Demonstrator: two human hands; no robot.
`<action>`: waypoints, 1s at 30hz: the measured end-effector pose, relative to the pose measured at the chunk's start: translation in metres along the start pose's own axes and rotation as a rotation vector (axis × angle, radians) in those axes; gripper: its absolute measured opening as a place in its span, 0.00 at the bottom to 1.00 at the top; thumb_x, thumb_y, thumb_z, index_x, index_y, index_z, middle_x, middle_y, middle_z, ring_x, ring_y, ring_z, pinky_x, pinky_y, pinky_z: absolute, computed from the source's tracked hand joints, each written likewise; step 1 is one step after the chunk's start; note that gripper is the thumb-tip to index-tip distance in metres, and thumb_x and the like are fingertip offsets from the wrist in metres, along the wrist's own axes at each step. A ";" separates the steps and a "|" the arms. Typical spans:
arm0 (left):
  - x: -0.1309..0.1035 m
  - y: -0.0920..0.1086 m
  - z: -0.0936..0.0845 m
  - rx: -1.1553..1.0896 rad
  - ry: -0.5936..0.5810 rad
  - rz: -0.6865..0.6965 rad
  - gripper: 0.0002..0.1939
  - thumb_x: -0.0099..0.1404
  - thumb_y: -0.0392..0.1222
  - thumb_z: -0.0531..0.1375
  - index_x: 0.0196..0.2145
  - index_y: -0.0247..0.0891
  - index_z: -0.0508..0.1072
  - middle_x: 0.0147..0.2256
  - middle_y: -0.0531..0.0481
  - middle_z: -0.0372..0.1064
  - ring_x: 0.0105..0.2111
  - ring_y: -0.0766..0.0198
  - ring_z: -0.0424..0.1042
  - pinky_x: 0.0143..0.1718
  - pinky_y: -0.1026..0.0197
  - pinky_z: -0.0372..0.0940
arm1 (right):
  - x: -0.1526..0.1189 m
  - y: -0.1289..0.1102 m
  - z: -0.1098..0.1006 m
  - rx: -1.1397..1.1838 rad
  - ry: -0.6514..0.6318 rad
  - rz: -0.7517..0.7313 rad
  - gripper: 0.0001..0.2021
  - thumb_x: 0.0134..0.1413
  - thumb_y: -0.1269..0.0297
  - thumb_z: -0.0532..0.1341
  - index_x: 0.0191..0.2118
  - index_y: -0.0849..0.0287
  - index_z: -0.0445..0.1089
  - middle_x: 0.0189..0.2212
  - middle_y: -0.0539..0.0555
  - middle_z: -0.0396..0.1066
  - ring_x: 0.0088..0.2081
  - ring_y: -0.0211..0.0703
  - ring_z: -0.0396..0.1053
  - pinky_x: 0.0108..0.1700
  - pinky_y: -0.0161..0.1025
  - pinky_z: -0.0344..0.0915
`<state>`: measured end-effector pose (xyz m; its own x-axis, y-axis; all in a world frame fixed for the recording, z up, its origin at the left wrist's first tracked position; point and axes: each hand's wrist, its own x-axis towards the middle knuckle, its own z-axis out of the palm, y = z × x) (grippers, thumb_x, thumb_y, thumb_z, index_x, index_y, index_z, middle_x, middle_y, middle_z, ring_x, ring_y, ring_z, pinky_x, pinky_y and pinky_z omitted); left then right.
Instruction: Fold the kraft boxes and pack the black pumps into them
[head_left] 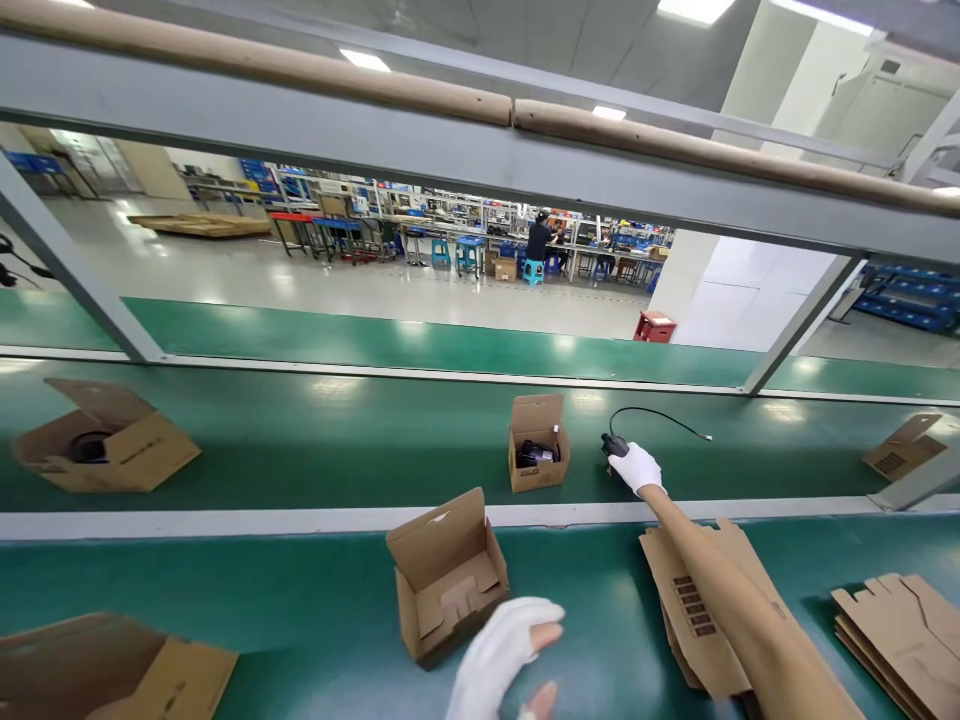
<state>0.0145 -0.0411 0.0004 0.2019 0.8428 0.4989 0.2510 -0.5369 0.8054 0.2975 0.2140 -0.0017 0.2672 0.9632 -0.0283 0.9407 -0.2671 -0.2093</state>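
My right hand [636, 468], in a white glove, is stretched out over the green belt, its fingers closed on a black device [613, 445]. A thin black cable [660, 412] curves from the device to the right. Low in the middle, my left hand [506, 650], gloved with bare fingertips showing, has its fingers apart and holds nothing. Just beyond it stands an open, empty cardboard box [450, 580] on the near green surface. Another open box [538, 472] on the belt, left of my right hand, contains a dark device with a white connector.
Flattened cartons [705, 610] lie beneath my right forearm, and another stack [900, 640] is farther right. Open boxes stand at left [112, 445], lower left [120, 670] and far right [904, 450]. A grey frame [450, 155] crosses above the belt. A person [538, 240] sits far behind.
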 end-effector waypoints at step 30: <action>0.066 0.058 0.040 -0.698 -0.246 -0.325 0.42 0.37 0.69 0.67 0.41 0.33 0.67 0.28 0.50 0.65 0.28 0.63 0.62 0.31 0.63 0.58 | -0.205 -0.021 -0.168 0.564 0.136 -1.000 0.06 0.56 0.70 0.56 0.34 0.54 0.71 0.32 0.49 0.72 0.34 0.41 0.70 0.39 0.38 0.69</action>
<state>0.0802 -0.0184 0.0669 0.4432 0.8769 0.1862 -0.3000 -0.0506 0.9526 0.2586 0.0171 0.1731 -0.4916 0.7166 0.4948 0.5271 0.6972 -0.4859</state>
